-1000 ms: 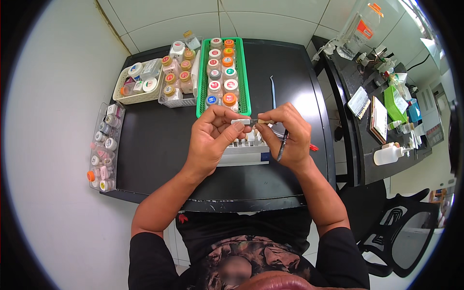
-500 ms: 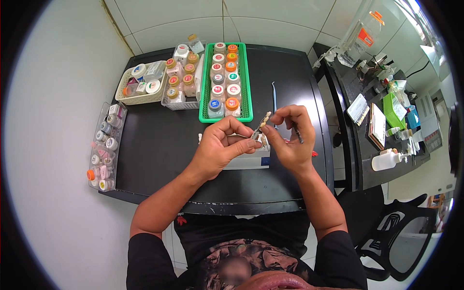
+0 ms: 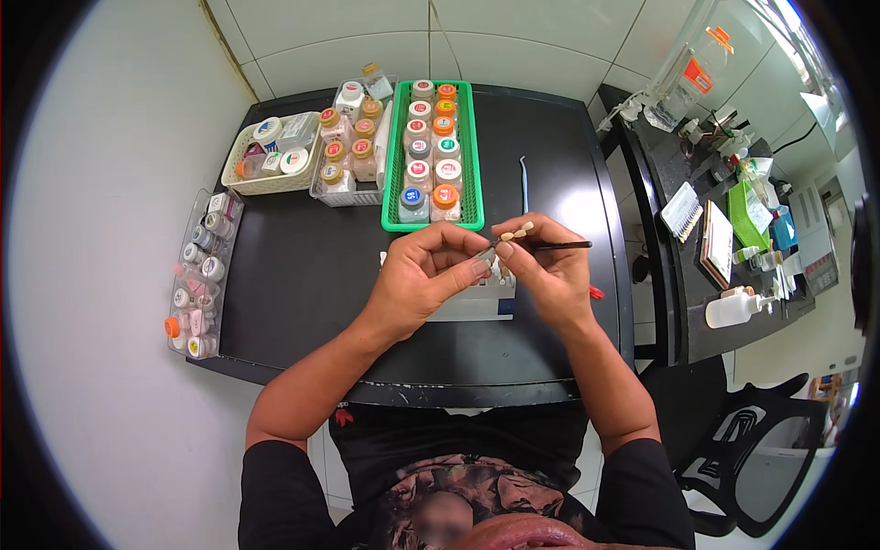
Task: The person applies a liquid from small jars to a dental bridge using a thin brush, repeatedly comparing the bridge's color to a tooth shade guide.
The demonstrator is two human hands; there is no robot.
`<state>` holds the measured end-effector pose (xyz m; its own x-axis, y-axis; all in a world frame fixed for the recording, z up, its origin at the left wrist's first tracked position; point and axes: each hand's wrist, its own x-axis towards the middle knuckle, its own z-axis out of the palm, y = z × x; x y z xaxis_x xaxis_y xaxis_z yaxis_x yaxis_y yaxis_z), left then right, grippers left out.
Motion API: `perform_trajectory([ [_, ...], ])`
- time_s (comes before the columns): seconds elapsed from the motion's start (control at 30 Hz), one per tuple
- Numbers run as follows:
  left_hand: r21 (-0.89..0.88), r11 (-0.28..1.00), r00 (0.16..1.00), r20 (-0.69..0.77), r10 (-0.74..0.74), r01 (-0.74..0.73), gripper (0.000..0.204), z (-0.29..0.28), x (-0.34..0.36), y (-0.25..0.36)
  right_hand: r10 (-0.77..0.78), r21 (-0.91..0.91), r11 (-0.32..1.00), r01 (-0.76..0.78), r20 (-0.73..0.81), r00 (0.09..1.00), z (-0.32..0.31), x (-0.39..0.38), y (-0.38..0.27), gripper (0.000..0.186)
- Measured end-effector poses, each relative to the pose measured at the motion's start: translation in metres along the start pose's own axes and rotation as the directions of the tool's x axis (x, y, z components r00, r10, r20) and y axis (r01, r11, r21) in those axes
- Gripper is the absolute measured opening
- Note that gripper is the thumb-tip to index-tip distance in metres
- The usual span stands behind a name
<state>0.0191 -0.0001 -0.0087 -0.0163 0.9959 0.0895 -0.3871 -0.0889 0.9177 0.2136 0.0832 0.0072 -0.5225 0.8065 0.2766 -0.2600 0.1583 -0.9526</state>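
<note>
My left hand (image 3: 422, 275) is closed, thumb against fingertips, on a small grey metal holder (image 3: 489, 254), mostly hidden by the fingers. A short row of cream-coloured artificial teeth (image 3: 518, 232) sticks up between my two hands, by the right fingertips. My right hand (image 3: 550, 275) has its thumb and fingers closed around a thin dark-handled brush (image 3: 566, 245); its handle points right and its bristles cannot be made out. Below both hands lies a whitish tray (image 3: 467, 310) with small pieces on it, partly covered by the hands.
Behind my hands stands a green basket (image 3: 478, 197) of capped jars. Left of it are a clear bin (image 3: 367, 195) and a cream basket (image 3: 275, 191). A clear rack (image 3: 215, 197) of jars lines the left edge. A blue hooked instrument (image 3: 524, 188) lies right; a side table (image 3: 701, 339) stands beyond.
The row of teeth has tilted from upright toward the right. The brush in my right hand has swung from pointing down to lying nearly level. My left hand has hardly moved.
</note>
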Motion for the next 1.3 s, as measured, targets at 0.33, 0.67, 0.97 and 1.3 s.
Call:
perform_trajectory([
  [0.33,0.179,0.984,0.999,0.050,-0.015,0.006,0.021,-0.003,0.002,0.003,0.018,-0.089,0.996,-0.016,0.026,1.000,-0.006,0.000,0.008,0.013],
  [0.67,0.074,0.996,0.998,0.049,-0.047,0.043,0.021,-0.002,0.001,-0.003,0.011,-0.126,0.992,-0.012,-0.009,1.000,-0.012,0.003,0.007,0.014],
  [0.97,0.089,0.995,0.998,0.038,-0.055,0.051,0.024,-0.003,0.001,0.000,-0.019,-0.079,0.997,0.019,0.003,1.000,-0.007,0.001,0.010,0.015],
  [1.3,0.139,0.989,0.997,0.033,-0.064,0.059,0.023,-0.001,0.001,0.004,-0.013,-0.065,0.998,0.013,-0.002,1.000,-0.004,0.001,0.009,0.020],
])
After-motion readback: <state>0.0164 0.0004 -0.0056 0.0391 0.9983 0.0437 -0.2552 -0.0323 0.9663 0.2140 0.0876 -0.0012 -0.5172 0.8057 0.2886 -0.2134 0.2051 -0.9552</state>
